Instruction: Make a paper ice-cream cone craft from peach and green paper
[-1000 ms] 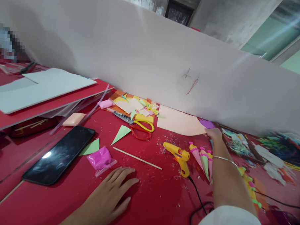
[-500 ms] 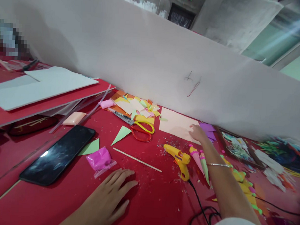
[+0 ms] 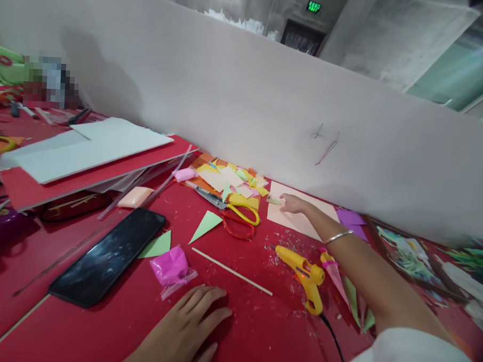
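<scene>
My left hand (image 3: 191,325) lies on the red table (image 3: 250,336), fingers stretched and holding nothing. Just beyond it are a bright pink clay packet (image 3: 172,267) and a thin pale stick (image 3: 231,271). My right hand (image 3: 294,203) reaches over a peach paper sheet (image 3: 304,221) by the partition. Its fingertips are slightly apart at the right end of a small pale green strip (image 3: 274,200); whether they touch it is unclear. A yellow glue gun (image 3: 303,272) lies below that forearm. Beside it are slim pink and green paper cones (image 3: 337,276), partly behind the arm.
Red-and-yellow-handled scissors (image 3: 240,218) lie near paper scraps (image 3: 225,177) and a green paper triangle (image 3: 206,226). A black phone (image 3: 110,258) is at left, below white boards (image 3: 102,148). A scrap-filled tray (image 3: 402,252) sits at right. A white partition (image 3: 229,95) edges the table.
My right hand has moved left across the peach sheet, from its right side to the small green strip. The view has shifted slightly; my left hand still rests on the table.
</scene>
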`<state>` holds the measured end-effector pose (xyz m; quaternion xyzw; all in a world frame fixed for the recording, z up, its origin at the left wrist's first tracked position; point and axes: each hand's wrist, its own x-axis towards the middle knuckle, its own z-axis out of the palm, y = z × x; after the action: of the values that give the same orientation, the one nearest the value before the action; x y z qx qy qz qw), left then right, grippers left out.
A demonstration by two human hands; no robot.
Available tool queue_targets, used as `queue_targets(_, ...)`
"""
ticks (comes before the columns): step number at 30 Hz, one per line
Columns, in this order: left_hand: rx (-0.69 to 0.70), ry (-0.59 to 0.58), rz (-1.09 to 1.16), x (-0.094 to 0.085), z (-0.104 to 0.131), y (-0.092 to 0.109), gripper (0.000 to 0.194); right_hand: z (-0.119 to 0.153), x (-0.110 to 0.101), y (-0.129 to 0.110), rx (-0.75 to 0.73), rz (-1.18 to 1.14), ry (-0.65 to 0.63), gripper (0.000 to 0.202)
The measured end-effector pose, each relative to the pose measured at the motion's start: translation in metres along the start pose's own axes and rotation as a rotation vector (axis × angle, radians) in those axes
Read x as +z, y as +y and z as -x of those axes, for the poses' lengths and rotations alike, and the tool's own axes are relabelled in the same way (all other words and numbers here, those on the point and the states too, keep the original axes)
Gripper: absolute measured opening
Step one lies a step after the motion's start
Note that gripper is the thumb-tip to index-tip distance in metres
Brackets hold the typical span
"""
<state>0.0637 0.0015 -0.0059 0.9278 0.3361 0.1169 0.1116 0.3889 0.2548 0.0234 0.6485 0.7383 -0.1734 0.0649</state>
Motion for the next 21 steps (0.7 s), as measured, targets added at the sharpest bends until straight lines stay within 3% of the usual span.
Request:
queue_targets(5, 0.019, -0.017, 0.015, 0.005, 0.001, -0.002, 0.047, -0.006, 0.009, -0.028, -0.038, -0.004, 0.005, 0.029)
queue_targets(11, 0.013, -0.009, -0.002, 0.007, 0.002, -0.002, 0.045, -0.008, 0.0, -0.047, -0.252, -0.047, 0.05, 0.032)
queue_targets(18, 0.033, 0.024, -0.039, 0.013, 0.003, -0.003, 0.048, 0.026, 0.007, -0.022, -0.368, 0.136, 0.018, 0.07)
queue_targets(21, 0.05, 0.078, -0.068, 0.01, 0.003, 0.0, 0.047, 0.04, 0.018, -0.013, -0.385, 0.224, 0.018, 0.069)
